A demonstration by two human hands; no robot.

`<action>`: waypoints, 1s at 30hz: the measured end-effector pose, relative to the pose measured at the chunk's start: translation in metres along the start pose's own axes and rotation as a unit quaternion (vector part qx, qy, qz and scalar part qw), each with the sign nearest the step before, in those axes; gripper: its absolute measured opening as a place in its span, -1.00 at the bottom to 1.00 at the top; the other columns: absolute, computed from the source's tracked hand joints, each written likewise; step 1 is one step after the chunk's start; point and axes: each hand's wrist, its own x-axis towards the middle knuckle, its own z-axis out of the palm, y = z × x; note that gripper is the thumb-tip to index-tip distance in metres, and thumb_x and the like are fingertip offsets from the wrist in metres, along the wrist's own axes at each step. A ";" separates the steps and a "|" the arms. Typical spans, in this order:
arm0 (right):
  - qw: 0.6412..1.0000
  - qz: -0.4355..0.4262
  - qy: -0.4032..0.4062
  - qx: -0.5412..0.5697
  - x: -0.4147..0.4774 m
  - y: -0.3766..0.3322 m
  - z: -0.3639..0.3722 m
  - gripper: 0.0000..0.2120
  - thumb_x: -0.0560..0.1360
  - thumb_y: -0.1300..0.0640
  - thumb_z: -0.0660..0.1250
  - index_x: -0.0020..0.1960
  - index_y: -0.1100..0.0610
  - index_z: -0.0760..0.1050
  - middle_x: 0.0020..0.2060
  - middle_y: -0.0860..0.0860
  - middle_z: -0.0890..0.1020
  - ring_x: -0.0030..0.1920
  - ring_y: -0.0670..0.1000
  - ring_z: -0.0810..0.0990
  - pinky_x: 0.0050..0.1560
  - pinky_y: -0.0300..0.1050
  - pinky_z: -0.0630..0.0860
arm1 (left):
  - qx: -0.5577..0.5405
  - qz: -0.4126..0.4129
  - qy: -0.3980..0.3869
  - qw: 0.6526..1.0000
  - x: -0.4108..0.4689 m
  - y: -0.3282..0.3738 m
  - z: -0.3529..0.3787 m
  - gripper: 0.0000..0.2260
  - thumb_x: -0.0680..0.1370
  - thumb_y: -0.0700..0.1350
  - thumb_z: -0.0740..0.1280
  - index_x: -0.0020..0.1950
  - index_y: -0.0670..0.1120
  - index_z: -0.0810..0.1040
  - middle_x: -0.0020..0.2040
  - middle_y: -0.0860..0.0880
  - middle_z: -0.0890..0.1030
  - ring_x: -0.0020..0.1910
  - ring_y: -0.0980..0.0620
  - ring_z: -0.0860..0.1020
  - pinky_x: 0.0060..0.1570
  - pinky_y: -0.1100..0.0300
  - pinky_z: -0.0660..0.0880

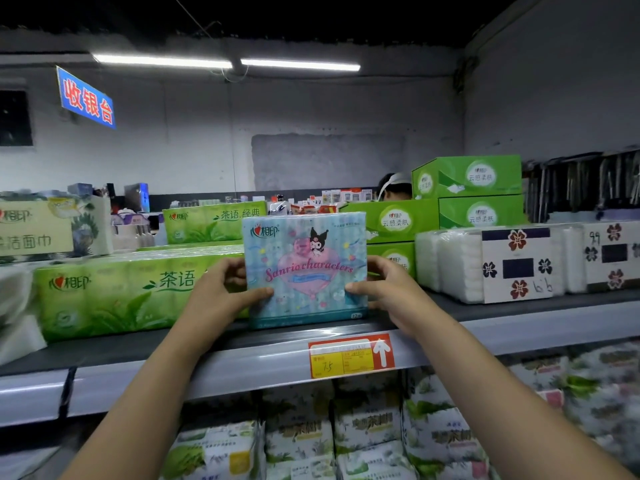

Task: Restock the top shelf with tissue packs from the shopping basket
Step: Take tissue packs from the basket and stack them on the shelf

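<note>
Where the top shelf is stocked, long green pack laid toward its left end, blue tissue pack stood upright at its front edge, sides held by left hand and right hand, each grip closed on it.

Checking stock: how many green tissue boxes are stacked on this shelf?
4 green boxes: one on top, two side by side below it, one lowest, partly behind the right hand. Others may be hidden.
</note>
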 end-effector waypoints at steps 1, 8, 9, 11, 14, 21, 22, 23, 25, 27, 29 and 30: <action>1.000 -0.003 0.002 -0.003 0.000 0.001 0.000 -0.52 0.41 0.32 0.43 0.27 0.12 0.38 0.21 0.10 0.55 0.13 0.10 0.58 -0.28 -0.21 0.52 | -0.017 -0.004 -0.001 1.000 0.000 0.000 0.001 -0.69 0.36 -0.28 0.51 -0.03 -0.02 0.50 -0.11 0.00 0.60 -0.15 0.10 0.52 -0.25 0.49 0.47; 1.000 -0.021 0.001 0.002 0.000 0.004 -0.001 -0.46 0.40 0.32 0.43 0.33 0.11 0.36 0.23 0.08 0.54 0.10 0.07 0.60 -0.07 -0.03 0.61 | -0.050 -0.024 -0.005 0.998 -0.002 0.001 0.001 -0.80 0.45 -0.17 0.45 0.03 -0.10 0.52 -0.07 -0.03 0.63 -0.13 0.09 0.57 -0.38 0.42 0.48; 1.000 -0.020 0.001 0.004 0.001 0.004 -0.002 -0.46 0.40 0.32 0.42 0.33 0.10 0.36 0.22 0.09 0.55 0.11 0.08 0.60 -0.07 -0.02 0.60 | -0.049 -0.025 -0.010 0.998 -0.002 0.000 0.001 -0.80 0.45 -0.17 0.45 0.01 -0.09 0.51 -0.07 -0.03 0.63 -0.12 0.08 0.58 -0.37 0.40 0.49; 1.000 -0.019 0.001 0.007 0.001 0.005 -0.002 -0.46 0.41 0.33 0.42 0.33 0.10 0.36 0.21 0.10 0.55 0.11 0.09 0.59 -0.03 0.01 0.60 | -0.051 -0.026 -0.013 0.998 -0.001 -0.002 0.001 -0.81 0.45 -0.17 0.45 0.00 -0.07 0.51 -0.08 -0.02 0.64 -0.12 0.05 0.58 -0.36 0.39 0.50; 1.000 -0.019 -0.004 0.014 0.000 0.004 -0.003 -0.45 0.42 0.34 0.40 0.35 0.11 0.34 0.19 0.10 0.56 0.11 0.08 0.59 0.00 0.00 0.60 | -0.051 -0.022 -0.010 0.998 0.000 -0.004 0.002 -0.81 0.44 -0.18 0.45 -0.01 -0.05 0.51 -0.08 -0.04 0.64 -0.13 0.05 0.58 -0.38 0.40 0.49; 0.995 -0.031 0.020 0.090 0.004 0.004 -0.004 -0.40 0.40 0.02 0.43 0.37 0.06 0.29 0.27 0.00 0.48 0.19 0.03 0.54 0.09 0.10 0.56 | -0.047 0.005 0.097 0.994 0.004 -0.009 -0.002 -0.56 0.34 0.02 0.52 0.14 -0.07 0.49 -0.11 -0.05 0.51 -0.14 0.00 0.47 -0.11 0.04 0.51; 0.993 -0.036 0.048 0.103 0.005 0.005 -0.004 -0.50 0.45 0.03 0.39 0.33 0.04 0.32 0.26 0.00 0.48 0.21 0.03 0.52 0.12 0.12 0.55 | -0.056 0.008 0.126 0.990 0.004 -0.009 -0.003 -0.61 0.39 0.01 0.48 0.14 -0.07 0.48 -0.12 -0.04 0.49 -0.13 0.00 0.46 -0.11 0.02 0.51; 0.991 -0.041 0.072 0.105 0.006 0.005 -0.004 -0.60 0.49 0.03 0.35 0.29 0.01 0.34 0.26 0.01 0.48 0.22 0.03 0.51 0.16 0.14 0.53 | -0.062 0.012 0.149 0.987 0.003 -0.008 -0.004 -0.67 0.44 -0.03 0.45 0.14 -0.07 0.47 -0.13 -0.03 0.48 -0.14 0.02 0.46 -0.14 0.05 0.51; 0.991 -0.061 0.100 0.069 0.009 0.009 -0.003 -0.71 0.53 0.01 0.30 0.23 -0.02 0.37 0.24 0.00 0.50 0.23 0.01 0.50 0.19 0.09 0.52 | -0.071 0.019 0.178 0.981 0.002 -0.007 -0.003 -0.74 0.50 -0.09 0.40 0.14 -0.08 0.44 -0.14 0.01 0.46 -0.21 0.08 0.45 -0.27 0.23 0.50; 0.988 -0.091 0.118 0.030 0.008 0.012 -0.002 -0.76 0.54 0.01 0.28 0.19 -0.01 0.39 0.19 -0.03 0.53 0.20 -0.02 0.50 0.11 -0.04 0.52 | -0.078 0.023 0.191 0.978 0.001 -0.005 -0.002 -0.78 0.53 -0.12 0.37 0.13 -0.09 0.42 -0.14 0.06 0.45 -0.25 0.13 0.44 -0.38 0.37 0.47; 0.984 -0.116 0.132 0.012 0.006 0.011 -0.001 -0.79 0.55 0.05 0.28 0.17 0.02 0.40 0.12 -0.04 0.54 0.17 -0.04 0.51 0.08 -0.11 0.51 | -0.087 0.013 0.191 0.978 0.001 -0.003 -0.002 -0.80 0.54 -0.12 0.35 0.13 -0.09 0.43 -0.12 0.08 0.45 -0.23 0.15 0.44 -0.33 0.30 0.48; 0.983 -0.119 0.137 0.005 0.003 0.009 0.000 -0.78 0.55 0.06 0.28 0.18 0.03 0.40 0.10 -0.04 0.54 0.15 -0.04 0.51 0.05 -0.14 0.51 | -0.085 0.005 0.187 0.979 0.001 -0.002 -0.003 -0.81 0.55 -0.11 0.35 0.13 -0.08 0.43 -0.12 0.08 0.45 -0.22 0.15 0.44 -0.29 0.26 0.46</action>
